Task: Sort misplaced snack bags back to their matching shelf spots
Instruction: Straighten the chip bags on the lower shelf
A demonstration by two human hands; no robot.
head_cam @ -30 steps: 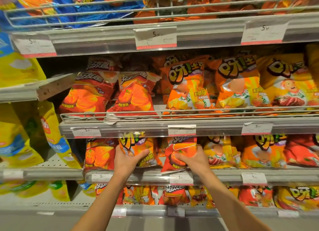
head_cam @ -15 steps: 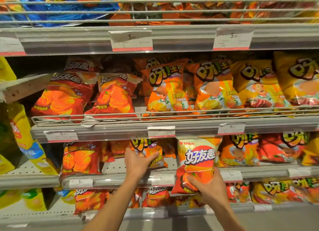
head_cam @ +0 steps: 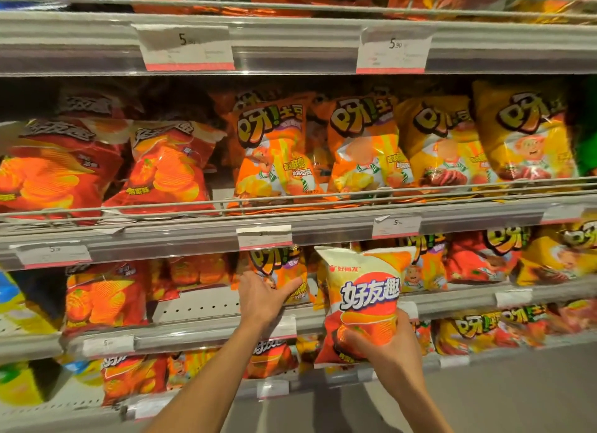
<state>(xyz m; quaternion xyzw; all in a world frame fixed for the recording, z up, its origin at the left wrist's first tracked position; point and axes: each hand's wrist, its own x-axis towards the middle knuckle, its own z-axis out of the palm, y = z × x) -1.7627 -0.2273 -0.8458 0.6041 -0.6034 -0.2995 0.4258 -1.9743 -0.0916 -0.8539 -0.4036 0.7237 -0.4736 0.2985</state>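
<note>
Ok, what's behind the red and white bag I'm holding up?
Behind the red and white bag in your right hand: the shelf edge and orange bags. Whatever sits directly behind it is covered.

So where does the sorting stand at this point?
Done: the red and cream bag is out of the orange row, gripped by the right hand. In hand: the left hand holds an orange bag on that shelf. Left: shelving the red bag with its matches further left.

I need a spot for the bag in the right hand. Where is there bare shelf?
Bare perforated shelf shows between the red ridged-chip bags and the orange bag that the left hand grips. Right of the red-and-cream bag in the right hand, bags sit packed.
</note>
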